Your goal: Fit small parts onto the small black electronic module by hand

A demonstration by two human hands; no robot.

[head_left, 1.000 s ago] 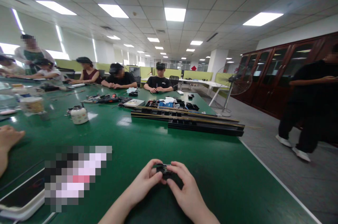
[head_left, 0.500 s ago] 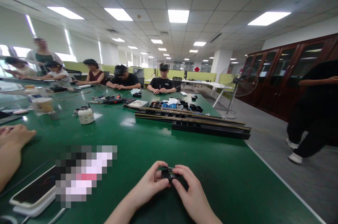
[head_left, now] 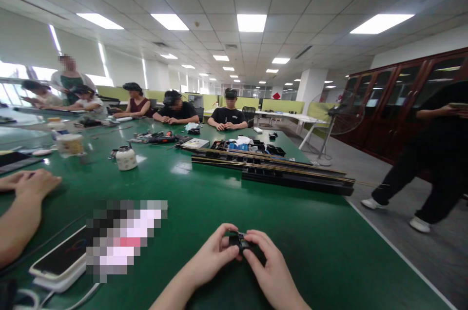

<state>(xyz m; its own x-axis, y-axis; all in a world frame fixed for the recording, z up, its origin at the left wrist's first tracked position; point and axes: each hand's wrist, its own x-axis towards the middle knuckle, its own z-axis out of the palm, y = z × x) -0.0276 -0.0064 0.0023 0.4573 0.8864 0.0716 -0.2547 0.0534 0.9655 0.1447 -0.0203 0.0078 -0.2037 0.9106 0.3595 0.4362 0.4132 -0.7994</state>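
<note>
Both my hands hold one small black device [head_left: 240, 242] just above the green table [head_left: 204, 203]. It looks like a boxy plastic part with a raised piece along its top edge and some inner detail showing; its exact kind I cannot make out. My left hand [head_left: 216, 254] pinches its left end between thumb and fingers. On the other end, the thumb and fingers of my right hand [head_left: 266, 259] are closed round it. Fingertips cover much of the device.
At left lie a phone [head_left: 58, 254] on a white charger with cables and a co-worker's hands [head_left: 34, 185]. Beyond are a white jar [head_left: 126, 159], long black rails [head_left: 296, 182] with thin rods, and a power drill [head_left: 163, 137]. A person [head_left: 427, 144] walks at right.
The view has swung slightly left, so the scene sits further right. My hands keep their grip on the device. The person at right has taken a step.
</note>
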